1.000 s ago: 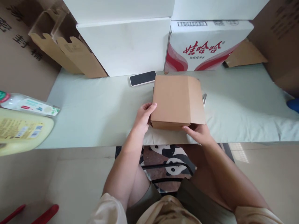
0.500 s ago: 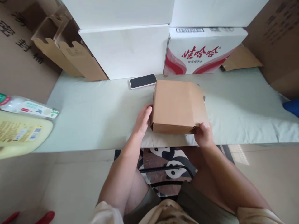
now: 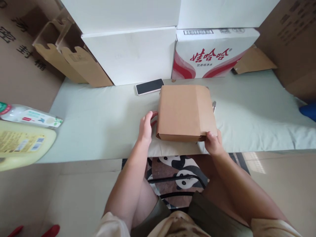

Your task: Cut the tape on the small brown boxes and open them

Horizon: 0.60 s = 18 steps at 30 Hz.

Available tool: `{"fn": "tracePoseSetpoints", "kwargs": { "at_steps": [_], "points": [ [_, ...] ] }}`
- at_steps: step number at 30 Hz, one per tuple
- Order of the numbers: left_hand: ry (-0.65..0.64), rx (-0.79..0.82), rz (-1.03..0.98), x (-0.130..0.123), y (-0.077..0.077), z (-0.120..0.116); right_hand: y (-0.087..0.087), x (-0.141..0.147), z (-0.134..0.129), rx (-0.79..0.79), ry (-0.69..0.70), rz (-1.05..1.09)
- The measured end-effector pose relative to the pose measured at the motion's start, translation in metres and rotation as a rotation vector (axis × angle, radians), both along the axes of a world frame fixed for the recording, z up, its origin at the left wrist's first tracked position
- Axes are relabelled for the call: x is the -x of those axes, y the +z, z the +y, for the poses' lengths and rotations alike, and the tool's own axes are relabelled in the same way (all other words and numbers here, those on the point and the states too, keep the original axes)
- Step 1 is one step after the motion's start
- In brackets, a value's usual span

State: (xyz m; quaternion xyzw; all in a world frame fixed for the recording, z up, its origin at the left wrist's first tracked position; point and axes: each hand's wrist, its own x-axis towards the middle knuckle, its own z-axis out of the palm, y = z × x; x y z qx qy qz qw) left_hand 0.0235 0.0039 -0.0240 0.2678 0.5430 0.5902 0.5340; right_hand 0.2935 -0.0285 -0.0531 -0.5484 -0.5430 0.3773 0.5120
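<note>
A brown cardboard box (image 3: 180, 110) with its lid down sits on the pale green cloth-covered table (image 3: 98, 125), near the front edge. My right hand (image 3: 213, 143) grips its front right corner, thumb on top and fingers hidden below. My left hand (image 3: 146, 126) is beside the left wall with fingers parted; a small gap shows, though its fingertips are partly hidden by the box. Close behind the box lies a smartphone (image 3: 149, 87) with a dark screen. At the right side a small shiny metallic object (image 3: 214, 106) sticks out, mostly hidden.
White cartons (image 3: 130, 56) and a red-and-white carton (image 3: 214, 54) stand along the back. Brown open cartons (image 3: 79, 62) are at back left. A clear bottle (image 3: 32, 115) and a yellow jug (image 3: 24, 141) stand at left, a blue object (image 3: 308, 113) at right.
The box has shifted slightly left and turned a little. My left hand has moved left and loosened from its side. More of the metallic object shows at the right.
</note>
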Motion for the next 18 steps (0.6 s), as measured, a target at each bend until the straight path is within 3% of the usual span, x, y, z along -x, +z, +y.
{"fn": "tracePoseSetpoints", "kwargs": {
  "at_steps": [5,11,18],
  "points": [
    [0.011,-0.016,-0.229,0.005,0.007,0.002,0.007,0.003,0.003,0.007,0.030,-0.018],
    [0.144,-0.157,-0.217,0.026,0.014,-0.001,0.019,0.005,0.007,0.013,0.098,-0.084],
    [-0.028,-0.138,-0.243,0.020,0.030,-0.008,0.014,0.002,0.010,0.046,0.048,-0.091]
  ]
}}
